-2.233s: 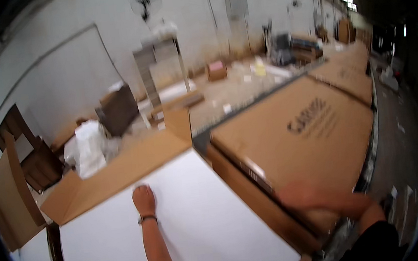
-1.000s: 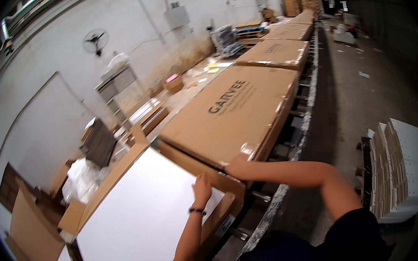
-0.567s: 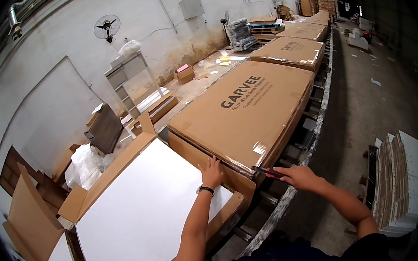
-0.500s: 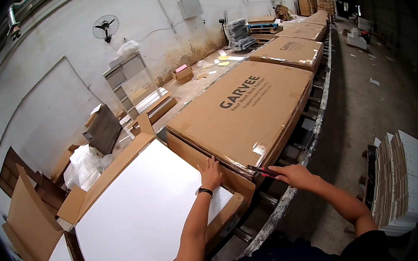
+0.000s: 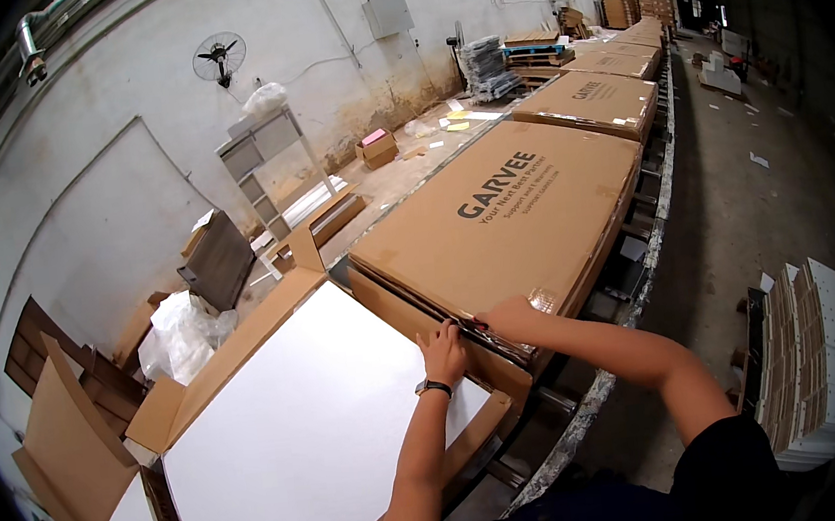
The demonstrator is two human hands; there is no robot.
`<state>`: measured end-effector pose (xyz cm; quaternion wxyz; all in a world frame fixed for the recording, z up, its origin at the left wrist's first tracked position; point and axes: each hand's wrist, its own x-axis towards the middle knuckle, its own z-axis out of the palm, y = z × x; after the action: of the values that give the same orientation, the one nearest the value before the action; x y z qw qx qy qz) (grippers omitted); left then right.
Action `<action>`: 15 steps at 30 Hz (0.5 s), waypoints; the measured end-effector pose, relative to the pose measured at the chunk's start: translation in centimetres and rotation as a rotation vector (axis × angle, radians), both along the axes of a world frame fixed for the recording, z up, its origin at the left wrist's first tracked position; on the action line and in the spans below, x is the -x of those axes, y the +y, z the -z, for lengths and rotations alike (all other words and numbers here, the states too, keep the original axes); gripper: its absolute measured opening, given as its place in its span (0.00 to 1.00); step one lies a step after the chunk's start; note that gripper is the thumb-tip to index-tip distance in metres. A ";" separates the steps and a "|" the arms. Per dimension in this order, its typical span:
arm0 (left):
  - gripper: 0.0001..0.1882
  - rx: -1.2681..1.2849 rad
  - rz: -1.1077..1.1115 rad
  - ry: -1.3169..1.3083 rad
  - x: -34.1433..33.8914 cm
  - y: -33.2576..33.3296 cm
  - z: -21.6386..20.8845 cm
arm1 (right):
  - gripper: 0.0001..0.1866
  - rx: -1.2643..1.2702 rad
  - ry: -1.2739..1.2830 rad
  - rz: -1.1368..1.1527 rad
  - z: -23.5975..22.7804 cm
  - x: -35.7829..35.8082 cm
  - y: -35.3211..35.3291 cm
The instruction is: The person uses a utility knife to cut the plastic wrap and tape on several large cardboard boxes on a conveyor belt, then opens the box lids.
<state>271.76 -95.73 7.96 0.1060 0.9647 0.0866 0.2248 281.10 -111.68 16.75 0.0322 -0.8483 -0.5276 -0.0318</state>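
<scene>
In front of me lies an open cardboard carton [image 5: 185,398] with a flat white panel [image 5: 297,413] inside. My left hand [image 5: 442,357], a watch on its wrist, rests with spread fingers against the carton's upright end flap [image 5: 392,308]. Just right of it, my right hand [image 5: 512,320] is closed around a slim black and red utility knife [image 5: 480,324], mostly hidden by the fingers. That hand is at the near edge of a closed, taped carton [image 5: 570,170], close to the left fingertips. Where the blade sits cannot be made out.
More closed cartons [image 5: 587,93] line the roller conveyor [image 5: 566,447] ahead. Stacked white boards [image 5: 818,352] stand on the right. On the left are a raised cardboard flap [image 5: 63,445], crumpled plastic [image 5: 183,333], a grey cabinet [image 5: 211,260] and a wall fan [image 5: 219,59].
My right hand has moved left and forward with the knife, from the closed carton's near right corner to beside my left hand. The whole view has shifted slightly.
</scene>
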 end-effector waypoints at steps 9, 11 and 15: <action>0.15 0.006 -0.035 -0.060 0.5 0.6 0.4 | 0.10 0.440 -0.026 -0.075 -3.3 5.0 -3.8; 0.16 0.019 -0.033 -0.062 0.7 0.3 0.5 | 0.08 0.347 -0.066 0.015 -1.1 6.7 -8.5; 0.22 0.006 -0.002 0.024 0.4 -0.6 -1.2 | 0.11 0.785 0.116 -0.138 4.1 8.4 -21.0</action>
<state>271.32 -96.37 9.21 0.1074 0.9670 0.0892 0.2132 272.72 -132.66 12.60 -0.2624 -0.7592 -0.5526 0.2222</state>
